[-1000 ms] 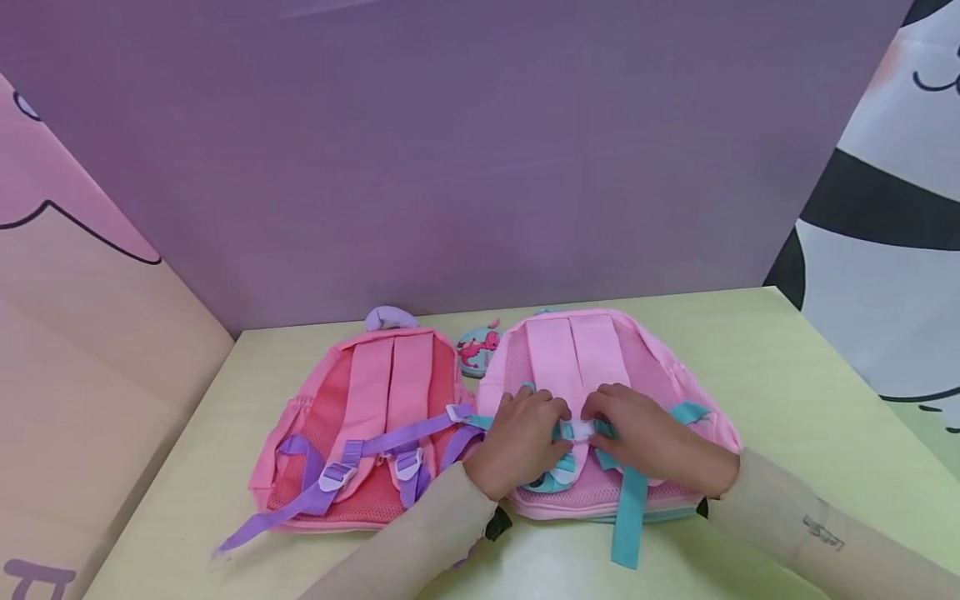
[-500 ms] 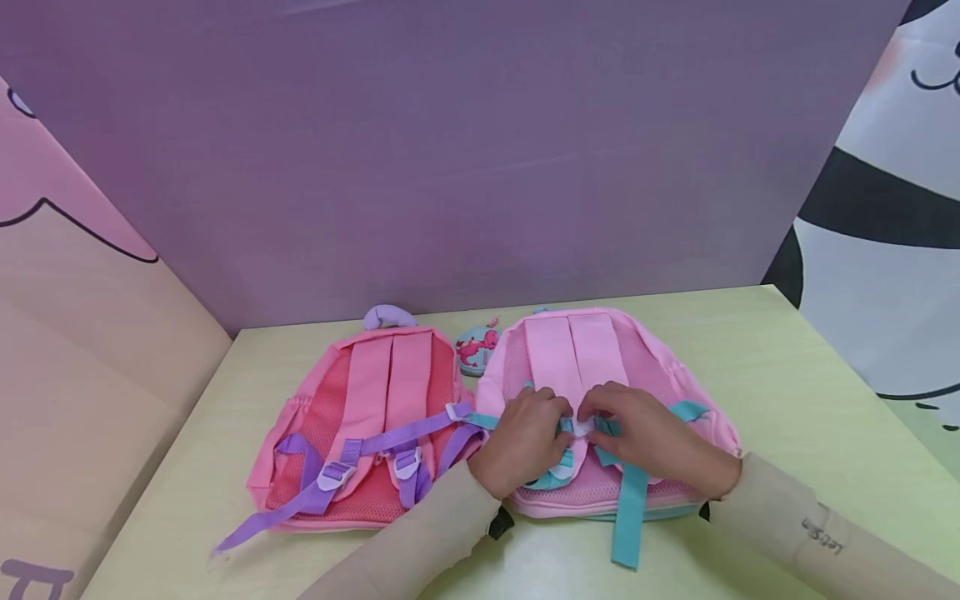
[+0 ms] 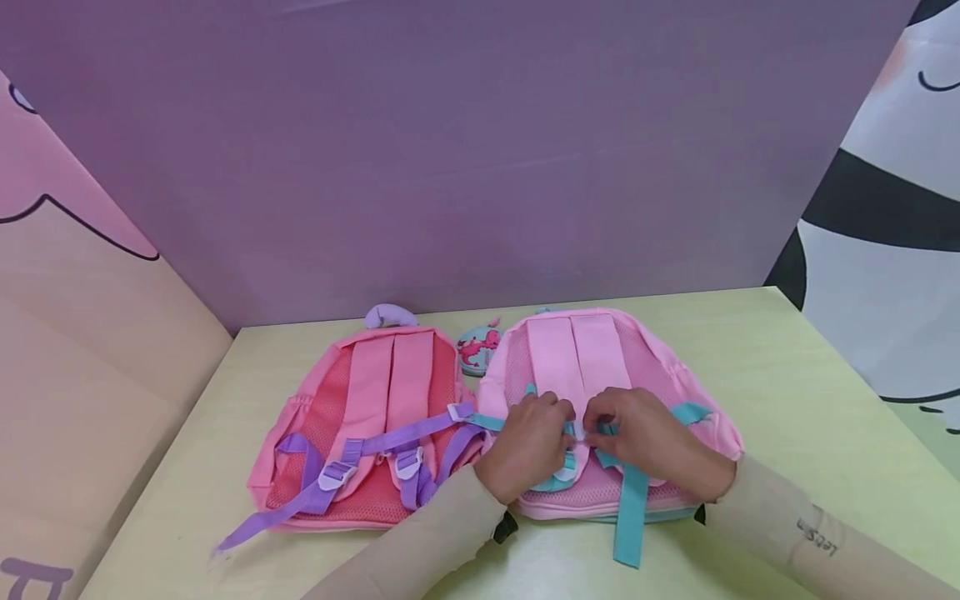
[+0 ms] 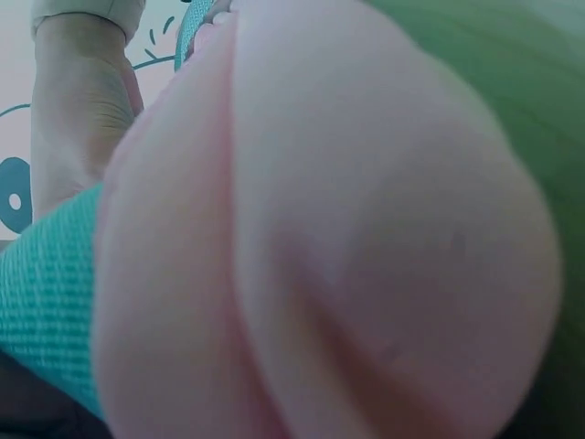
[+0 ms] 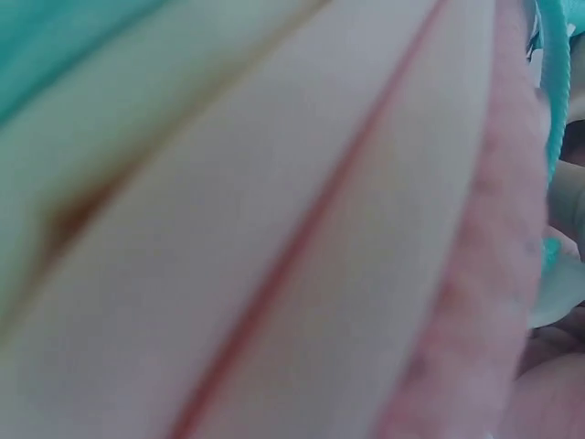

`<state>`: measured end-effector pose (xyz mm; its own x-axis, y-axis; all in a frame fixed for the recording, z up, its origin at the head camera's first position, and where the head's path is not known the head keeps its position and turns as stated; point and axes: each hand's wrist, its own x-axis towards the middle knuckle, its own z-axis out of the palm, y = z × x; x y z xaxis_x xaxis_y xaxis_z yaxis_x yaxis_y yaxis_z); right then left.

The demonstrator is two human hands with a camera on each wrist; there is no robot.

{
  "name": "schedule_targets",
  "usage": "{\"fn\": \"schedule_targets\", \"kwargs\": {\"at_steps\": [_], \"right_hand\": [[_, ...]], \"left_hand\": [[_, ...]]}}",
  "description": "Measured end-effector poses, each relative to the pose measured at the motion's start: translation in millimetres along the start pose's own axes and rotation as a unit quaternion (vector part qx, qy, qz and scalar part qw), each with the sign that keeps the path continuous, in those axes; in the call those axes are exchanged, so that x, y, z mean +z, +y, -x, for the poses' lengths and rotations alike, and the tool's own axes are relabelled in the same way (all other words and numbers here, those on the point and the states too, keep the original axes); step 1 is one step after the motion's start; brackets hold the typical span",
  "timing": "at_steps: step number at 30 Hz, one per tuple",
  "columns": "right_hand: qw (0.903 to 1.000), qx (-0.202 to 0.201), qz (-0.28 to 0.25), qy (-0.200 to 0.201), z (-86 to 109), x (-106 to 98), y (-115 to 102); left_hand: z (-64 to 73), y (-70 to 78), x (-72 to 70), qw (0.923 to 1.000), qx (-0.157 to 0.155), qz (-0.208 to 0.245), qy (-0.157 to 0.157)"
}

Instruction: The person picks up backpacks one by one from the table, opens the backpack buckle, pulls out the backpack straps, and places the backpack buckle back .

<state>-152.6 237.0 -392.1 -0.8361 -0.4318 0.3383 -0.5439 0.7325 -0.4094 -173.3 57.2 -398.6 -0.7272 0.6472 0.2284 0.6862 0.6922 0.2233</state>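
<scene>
A light pink backpack [image 3: 555,354] lies with its strap side up on the table. Across its lower middle runs a small white buckle [image 3: 579,428] joined to teal webbing. My left hand [image 3: 527,443] pinches the buckle's left side, fingers curled. From the right, my right hand [image 3: 647,432] grips its other side between thumb and fingers, partly covering it. A loose teal strap end [image 3: 631,521] hangs over the bag's lower edge. Blurred pink fabric [image 4: 366,183] fills most of the left wrist view, beside a teal strap [image 4: 50,302]. Pale bag fabric [image 5: 274,219] dominates the right wrist view.
Left of it lies a coral backpack [image 3: 367,400] with purple straps [image 3: 285,517], one meeting a teal strap between the bags. A small round teal-and-red pouch [image 3: 478,348] sits behind them. A purple panel [image 3: 480,167] stands along the table's [image 3: 750,375] back edge.
Both hands stay at the white buckle. Their fingertips have shifted slightly, and less of the white buckle shows between them. The backpacks have hardly moved.
</scene>
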Motion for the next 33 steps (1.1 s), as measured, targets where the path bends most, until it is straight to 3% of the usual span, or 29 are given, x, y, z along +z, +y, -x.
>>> {"fn": "schedule_targets", "kwargs": {"at_steps": [13,25,33], "right_hand": [[0.9997,-0.007,-0.022,0.005,-1.9,-8.6,-3.1],[0.9999,-0.002,-0.006,0.01,-0.1,-7.1,-0.6],[0.9999,-0.001,-0.009,0.007,1.1,-6.4,-0.3]], "left_hand": [[-0.3,1.1,-5.1,1.0,-0.005,-0.004,0.001],[-0.6,2.7,-1.4,0.9994,-0.001,-0.023,0.026],[-0.6,2.5,-3.3,0.9997,0.001,-0.023,0.013]]}}
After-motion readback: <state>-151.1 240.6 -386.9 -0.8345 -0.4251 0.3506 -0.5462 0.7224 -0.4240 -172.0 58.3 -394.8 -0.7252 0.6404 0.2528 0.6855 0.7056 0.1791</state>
